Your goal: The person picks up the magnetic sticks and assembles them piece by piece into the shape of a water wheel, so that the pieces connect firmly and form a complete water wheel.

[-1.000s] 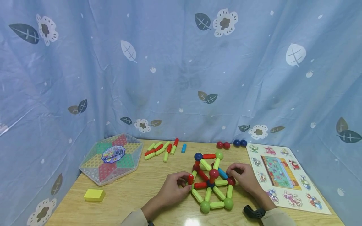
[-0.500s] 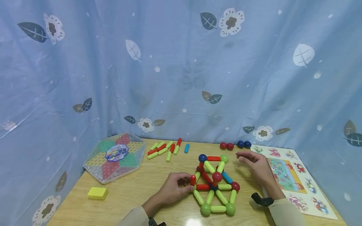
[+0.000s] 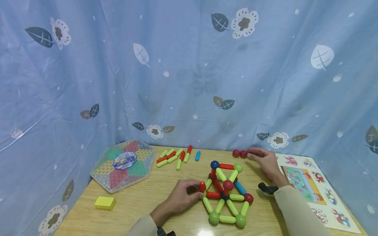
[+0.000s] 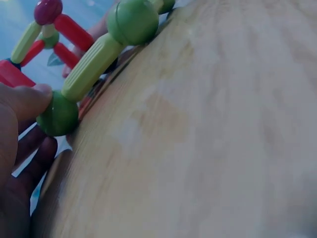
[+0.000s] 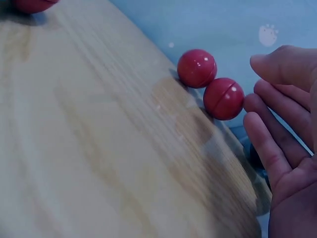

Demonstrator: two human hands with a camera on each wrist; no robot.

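A flat structure of red, green and blue rods and balls (image 3: 225,195) lies on the wooden table (image 3: 141,203). My left hand (image 3: 197,190) pinches the upright red rod (image 3: 202,186) at the structure's left corner. In the left wrist view its thumb (image 4: 27,99) lies against a green ball (image 4: 58,116) and green rod (image 4: 91,64). My right hand (image 3: 251,153) reaches to the table's back with fingers straight, beside two red balls (image 3: 240,153). In the right wrist view the fingertips (image 5: 255,104) are right next to the nearer red ball (image 5: 223,98); the other red ball (image 5: 196,68) touches it.
A hexagonal checkers board (image 3: 124,164) and a yellow block (image 3: 105,202) sit at the left. Several loose green and red rods (image 3: 174,156) and a blue rod (image 3: 197,156) lie at the back. A picture puzzle board (image 3: 307,183) fills the right side. A blue curtain encloses the table.
My right hand has left the structure's right side and moved back and right to the red balls. The left hand has kept its pinch on the red rod.
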